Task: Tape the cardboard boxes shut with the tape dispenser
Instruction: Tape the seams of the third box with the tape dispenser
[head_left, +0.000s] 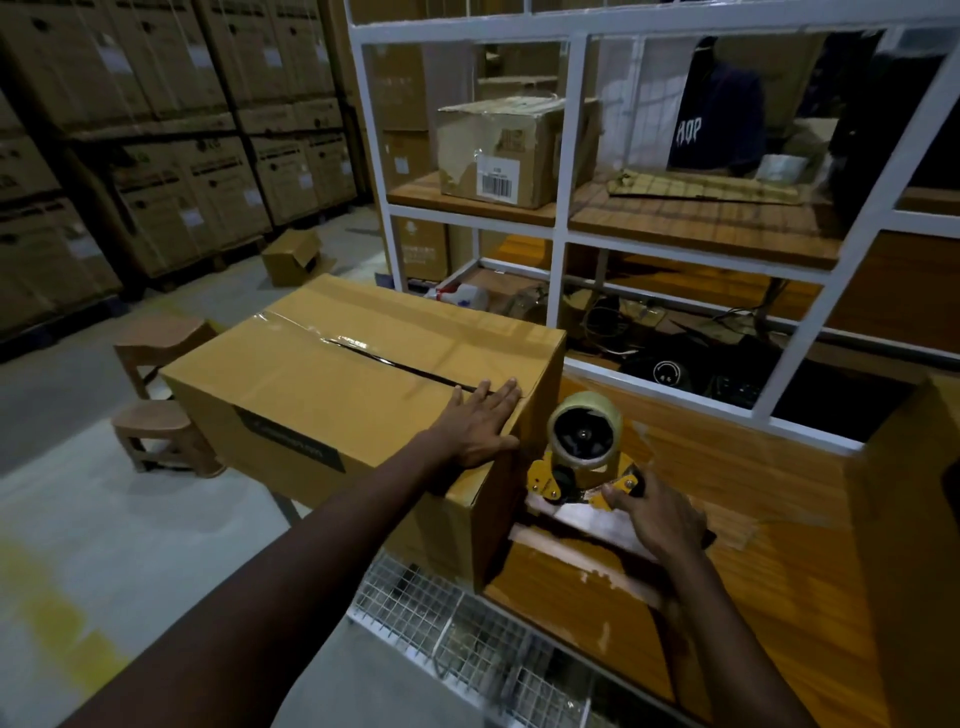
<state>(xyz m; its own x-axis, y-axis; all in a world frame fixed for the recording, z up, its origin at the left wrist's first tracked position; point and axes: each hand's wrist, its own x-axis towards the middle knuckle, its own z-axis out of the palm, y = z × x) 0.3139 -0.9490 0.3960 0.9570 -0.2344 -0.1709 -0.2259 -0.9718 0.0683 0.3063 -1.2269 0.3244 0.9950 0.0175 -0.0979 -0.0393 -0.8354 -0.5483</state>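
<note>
Two hands: left hand (480, 422) flat on the box (332, 395), right hand (658, 517) gripping the tape dispenser (584, 447). Next, probably tape the gap (410, 370).

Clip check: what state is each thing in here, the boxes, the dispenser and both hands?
Big box: flaps down, seam taped at far end, near stretch untaped.
Tape dispenser: roll loaded, beside the box.
Left hand: flat on box top.
Right hand: gripping dispenser handle.
Floor box: flap open.
Shelf box: closed, dented.
</note>
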